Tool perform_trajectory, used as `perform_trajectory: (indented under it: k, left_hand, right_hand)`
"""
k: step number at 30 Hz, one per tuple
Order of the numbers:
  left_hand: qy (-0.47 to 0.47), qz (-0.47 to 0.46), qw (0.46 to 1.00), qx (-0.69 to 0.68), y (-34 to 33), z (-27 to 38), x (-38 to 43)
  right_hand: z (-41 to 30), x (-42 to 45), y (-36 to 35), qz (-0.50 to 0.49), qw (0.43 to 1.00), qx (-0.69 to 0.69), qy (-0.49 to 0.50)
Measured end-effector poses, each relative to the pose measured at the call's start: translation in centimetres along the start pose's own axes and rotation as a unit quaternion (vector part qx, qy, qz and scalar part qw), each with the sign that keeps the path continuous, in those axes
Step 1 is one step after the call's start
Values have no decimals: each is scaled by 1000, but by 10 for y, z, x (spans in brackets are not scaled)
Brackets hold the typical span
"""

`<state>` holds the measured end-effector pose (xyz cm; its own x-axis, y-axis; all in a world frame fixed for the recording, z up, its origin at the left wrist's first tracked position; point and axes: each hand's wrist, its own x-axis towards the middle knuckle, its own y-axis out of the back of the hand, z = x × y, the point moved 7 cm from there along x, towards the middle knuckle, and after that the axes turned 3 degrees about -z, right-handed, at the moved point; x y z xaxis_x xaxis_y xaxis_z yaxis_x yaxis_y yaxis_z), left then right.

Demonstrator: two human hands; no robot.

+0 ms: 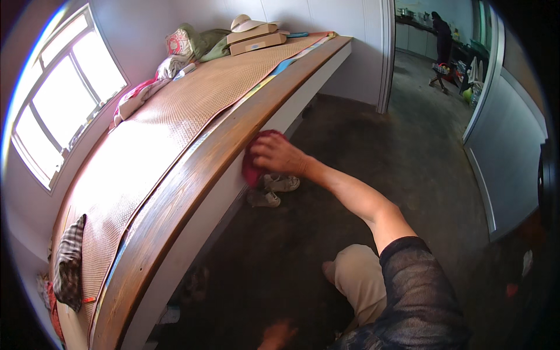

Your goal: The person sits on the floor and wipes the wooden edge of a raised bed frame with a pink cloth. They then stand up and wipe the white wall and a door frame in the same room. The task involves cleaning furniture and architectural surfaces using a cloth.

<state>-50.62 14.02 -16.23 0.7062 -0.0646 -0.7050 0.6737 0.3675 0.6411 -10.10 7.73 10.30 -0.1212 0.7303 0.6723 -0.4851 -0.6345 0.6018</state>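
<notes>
My right hand presses a dark red cloth against the white front face of a raised bed platform. The cloth is bunched under my fingers, just below the platform's brown wooden edge. Blurred and partly cut off, my left hand hangs low at the bottom of the view, over the dark floor; its fingers cannot be made out. A pair of light shoes stands on the floor just below the cloth. My bent knee in pale trousers shows to the right.
A woven mat covers the platform. On it lie cardboard boxes topped by a hat, bedding and a checked cloth. Through a doorway, a person stands at a kitchen counter near a small stool.
</notes>
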Motion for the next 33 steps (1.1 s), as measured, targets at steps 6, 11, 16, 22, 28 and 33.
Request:
perform_trajectory:
  k: [6,11,16,22,28,33]
  left_hand:
    - [2,-24,999,24,6,14,15]
    - [0,-19,999,33,13,16,19]
    - [-44,9,999,-2,9,18,21]
    - [-53,114,992,7,38,25,20]
    - [-97,403,828,-376,132,43,-15]
    - [-84,378,736,-555,139,34,-34]
  right_hand:
    - [102,-50,-24,23,973,-42,-226]
    - [194,-99,-51,9,783,74,-617]
    - [182,-120,-75,23,703,223,-675]
    - [49,-77,-69,-4,796,420,-436]
    - [-114,-33,-20,-140,752,565,-309]
    - [-202,-25,13,-212,683,629,-305]
